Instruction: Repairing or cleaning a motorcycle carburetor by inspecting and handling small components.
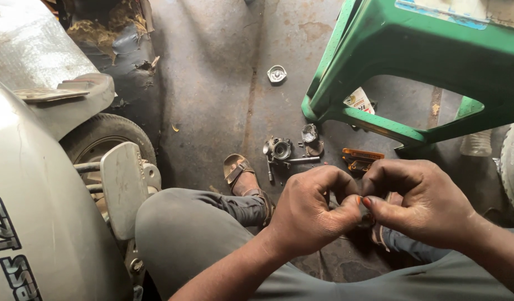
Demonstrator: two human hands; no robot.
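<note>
While my left hand (307, 209) and right hand (421, 203) pinch together some hidden small part near the green stool (391, 61), it seems light, slippery.

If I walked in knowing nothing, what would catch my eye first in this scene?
Probably the person's two bare hands, left hand and right hand, pressed together low in the middle, fingertips pinching something too small to make out. Just beyond them, small grey metal engine parts lie scattered on the stained concrete floor. A bright green plastic stool fills the upper right, and a silver scooter body the left edge.
</note>
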